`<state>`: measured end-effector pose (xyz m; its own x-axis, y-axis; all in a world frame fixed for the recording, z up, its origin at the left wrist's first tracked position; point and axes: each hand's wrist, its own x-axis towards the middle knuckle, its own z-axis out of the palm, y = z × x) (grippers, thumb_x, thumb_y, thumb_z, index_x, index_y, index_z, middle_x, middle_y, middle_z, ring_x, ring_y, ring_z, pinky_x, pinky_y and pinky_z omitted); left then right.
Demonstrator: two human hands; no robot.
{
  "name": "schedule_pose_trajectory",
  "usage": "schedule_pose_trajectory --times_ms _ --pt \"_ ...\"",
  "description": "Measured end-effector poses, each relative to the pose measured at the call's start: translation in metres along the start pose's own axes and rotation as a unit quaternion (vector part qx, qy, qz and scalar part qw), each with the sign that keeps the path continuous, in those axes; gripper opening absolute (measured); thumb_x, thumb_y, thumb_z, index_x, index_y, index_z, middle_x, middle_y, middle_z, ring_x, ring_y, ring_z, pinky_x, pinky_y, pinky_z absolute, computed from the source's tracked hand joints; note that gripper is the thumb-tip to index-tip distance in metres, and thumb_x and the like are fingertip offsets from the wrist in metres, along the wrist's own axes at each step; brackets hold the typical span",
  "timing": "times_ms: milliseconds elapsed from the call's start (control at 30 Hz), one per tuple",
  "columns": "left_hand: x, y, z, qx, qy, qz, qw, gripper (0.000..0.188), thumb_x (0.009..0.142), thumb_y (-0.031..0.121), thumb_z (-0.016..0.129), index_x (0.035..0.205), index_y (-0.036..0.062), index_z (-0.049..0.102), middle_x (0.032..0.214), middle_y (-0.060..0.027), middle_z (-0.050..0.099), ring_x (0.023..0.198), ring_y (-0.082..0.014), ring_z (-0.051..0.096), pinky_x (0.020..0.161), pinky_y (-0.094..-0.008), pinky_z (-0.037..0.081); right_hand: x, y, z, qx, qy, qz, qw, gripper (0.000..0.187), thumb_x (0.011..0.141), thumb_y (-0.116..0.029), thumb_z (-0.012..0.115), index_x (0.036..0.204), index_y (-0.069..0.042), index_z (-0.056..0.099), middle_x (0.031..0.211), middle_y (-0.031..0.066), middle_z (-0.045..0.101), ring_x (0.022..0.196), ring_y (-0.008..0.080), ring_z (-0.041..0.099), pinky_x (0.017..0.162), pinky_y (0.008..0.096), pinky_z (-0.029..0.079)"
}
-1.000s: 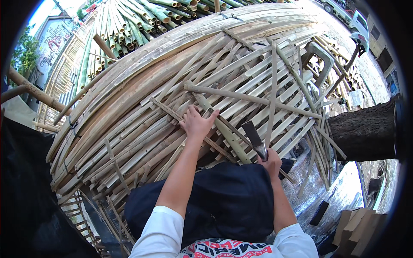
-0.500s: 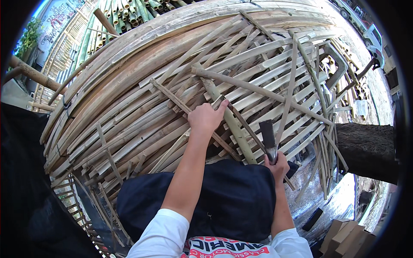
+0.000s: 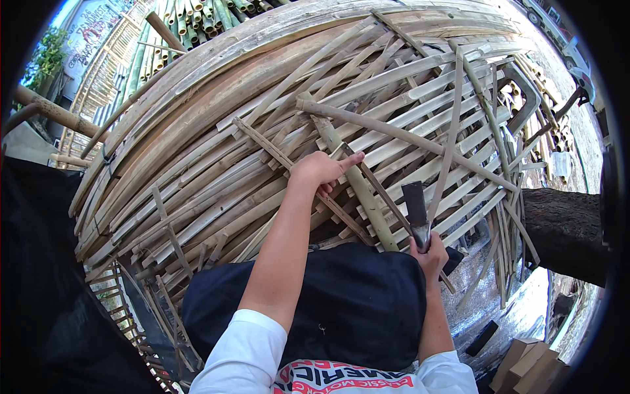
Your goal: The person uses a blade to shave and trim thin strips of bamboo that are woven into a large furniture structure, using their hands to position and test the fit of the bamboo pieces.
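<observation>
And there, a shift at the left hand (image 3: 318, 172): where its fingers (image 3: 354, 159) were bent over the upper end of the thin strip (image 3: 387, 198) half a second ago, one digit is now stretched out straight, carried past that end and over the pale green bamboo piece (image 3: 369, 203) beneath. The rest are left curled under the palm; whether anything is pinched there is hidden, so a firm hold by the left cannot be confirmed. Little is altered on the other side: the bladed tool (image 3: 415, 203) is kept gripped in the right hand (image 3: 431, 256), fingers closed around its metal neck, its dark flat blade pointed up and away from the body. The strip itself is seen slanted across the near edge of the pile of bamboo slats (image 3: 197, 197), its upper end by the left hand, its lower part passed close by the right hand and beyond the dark cloth (image 3: 302, 295) on the lap. By judgement, the left-hand hold is being loosened or readjusted rather than tightened, so steadiness of the strip now seems to be owed more to the right side, with the blade held at the ready.
</observation>
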<state>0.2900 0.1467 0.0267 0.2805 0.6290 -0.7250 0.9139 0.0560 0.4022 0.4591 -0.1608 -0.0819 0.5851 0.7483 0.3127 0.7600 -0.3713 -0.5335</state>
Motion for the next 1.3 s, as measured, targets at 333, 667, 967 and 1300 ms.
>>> schedule_pose_trajectory --times_ms 333,667,967,1300 --pt "-0.017 0.000 0.021 0.130 0.179 0.027 0.975 0.114 0.051 0.103 0.051 0.085 -0.0031 0.075 0.086 -0.0178 0.074 0.092 -0.0326 0.074 0.079 -0.0417 0.058 -0.002 0.002 -0.002 0.013 -0.001 -0.007 1.000 0.037 0.071 -0.018 0.081 0.101 -0.004 0.064 0.077 0.0108 0.059 0.066 0.0293 0.061 0.060 0.0398 0.049" --pt "-0.007 -0.016 0.082 0.067 0.444 0.084 0.889 0.102 0.064 0.091 0.060 0.108 -0.0010 0.052 0.106 -0.0181 0.060 0.106 -0.0350 0.060 0.093 -0.0477 0.045 0.002 -0.007 -0.003 0.008 0.002 -0.015 1.000 0.037 0.070 -0.015 0.080 0.102 -0.006 0.065 0.077 0.0091 0.059 0.067 0.0280 0.061 0.061 0.0395 0.049" --pt "-0.021 -0.002 0.066 0.108 0.358 0.058 0.926 0.111 0.068 0.096 0.047 0.113 -0.0053 0.054 0.113 -0.0227 0.063 0.112 -0.0370 0.059 0.100 -0.0502 0.038 0.005 0.002 -0.003 0.005 -0.006 -0.049 0.999 0.040 0.068 -0.014 0.081 0.104 -0.006 0.065 0.078 0.0088 0.060 0.070 0.0285 0.063 0.062 0.0395 0.051" --pt "-0.027 0.000 0.052 0.156 0.282 -0.009 0.947 0.121 0.064 0.100 0.042 0.121 -0.0056 0.054 0.109 -0.0220 0.068 0.111 -0.0346 0.064 0.102 -0.0509 0.040 0.009 -0.007 -0.018 0.009 -0.041 -0.069 0.997 0.032 0.071 -0.013 0.079 0.099 -0.007 0.064 0.079 0.0092 0.062 0.071 0.0289 0.064 0.062 0.0398 0.051"
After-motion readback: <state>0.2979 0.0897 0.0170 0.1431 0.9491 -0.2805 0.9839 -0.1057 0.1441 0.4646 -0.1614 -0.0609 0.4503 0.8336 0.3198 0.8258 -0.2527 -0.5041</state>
